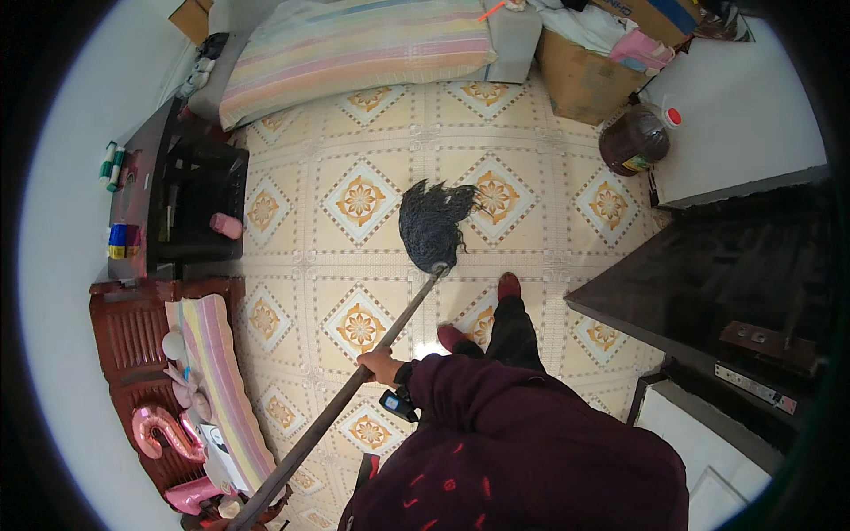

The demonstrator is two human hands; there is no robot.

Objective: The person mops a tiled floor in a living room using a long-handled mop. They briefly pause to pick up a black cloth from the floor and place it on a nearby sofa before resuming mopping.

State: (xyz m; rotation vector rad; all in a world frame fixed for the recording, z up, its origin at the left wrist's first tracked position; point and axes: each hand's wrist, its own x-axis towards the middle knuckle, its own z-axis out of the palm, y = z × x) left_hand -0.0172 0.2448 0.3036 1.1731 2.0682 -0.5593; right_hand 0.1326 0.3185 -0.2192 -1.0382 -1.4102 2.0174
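Observation:
My right hand [380,366] is closed around the long wooden handle [325,418] of a mop, about midway along its visible length. The dark grey mop head [431,222] rests on the patterned tile floor, its strands fanned out ahead of my feet. From the head, the handle slants down to the lower left and leaves the picture. Beside it at the bottom edge shows a sliver of what seems to be my left hand [216,524]; its fingers are hidden. A black device [398,405] with a lit screen hangs at my right wrist. I wear red shoes [509,286].
A striped cover lies over a low bed or sofa [514,46] ahead. Left stand a dark table [136,192] and a wooden bench [129,338] with pink balloons [159,425]. Right are a cardboard box [584,83], a big plastic jug [634,139] and a dark door [717,265].

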